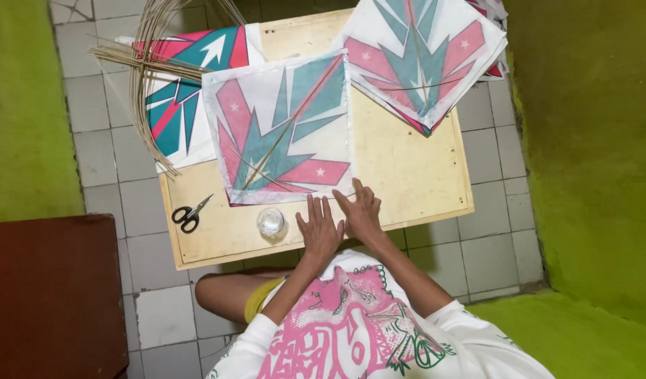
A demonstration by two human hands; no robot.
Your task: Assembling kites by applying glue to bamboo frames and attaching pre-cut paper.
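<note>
Your left hand [319, 230] and right hand [360, 210] lie flat and open, side by side, pressing the near edge of the square white, teal and pink paper kite [281, 130] on the pale wooden table [414, 182]; keep the pressure even and the paper smooth.

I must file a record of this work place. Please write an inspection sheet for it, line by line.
Surface: low pale wooden board on a tiled floor.
Job's things: kite sheet with red and teal pattern, thin sticks crossing on it, lying flat.
Clutter: black scissors; small clear round container; stack of kites; another kite under a bundle of thin sticks.
Hands: left hand and right hand flat, side by side, at the sheet's near edge.
Cables: nothing seen.
Surroundings: green walls; dark red-brown furniture.
</note>
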